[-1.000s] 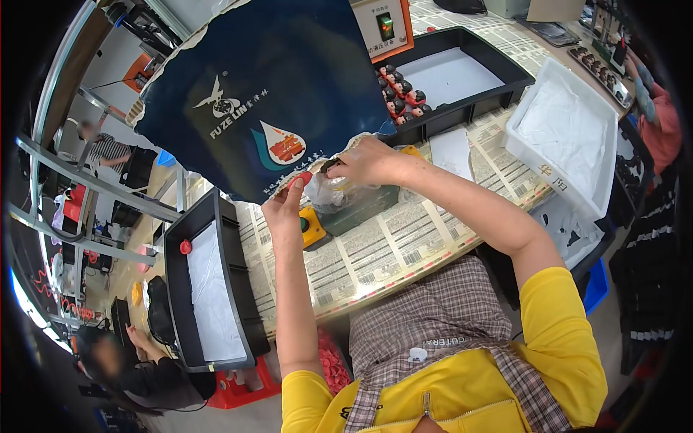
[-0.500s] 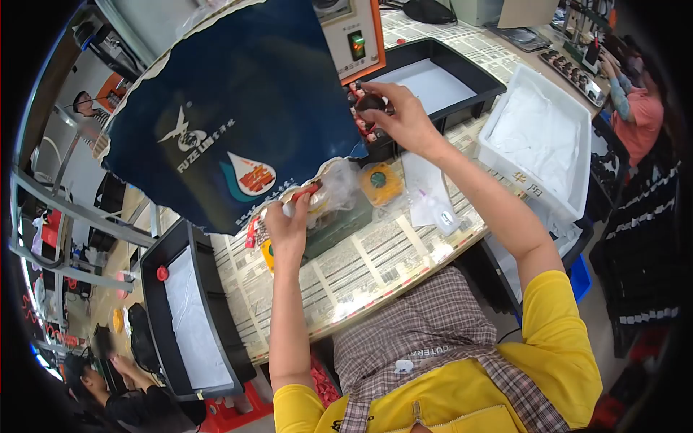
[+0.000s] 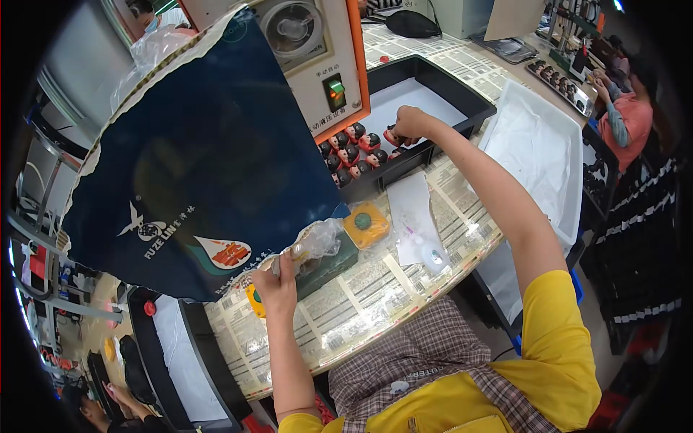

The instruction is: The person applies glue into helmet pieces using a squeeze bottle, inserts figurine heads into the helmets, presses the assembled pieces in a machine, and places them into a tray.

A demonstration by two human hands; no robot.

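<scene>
My right hand reaches over the black tray, fingers closed round a small painted doll head with black hair and a red part. Beside it, several similar doll heads stand in rows in the tray's near left part. My left hand is closed at the lower edge of a dark blue cardboard sheet, next to a clear plastic bag. What its fingers hold is hidden. A yellow block with a green round centre sits right of the bag.
Behind the cardboard stands an orange-edged machine with a lit green switch. A white bin stands at right, a paper-lined black tray at left. White paper lies on the table. Other people sit farther off.
My right hand has moved right along the tray with the doll head, uncovering rows of heads. My left hand has lowered and turned; the red piece seen in it earlier is now out of sight. The view has shifted.
</scene>
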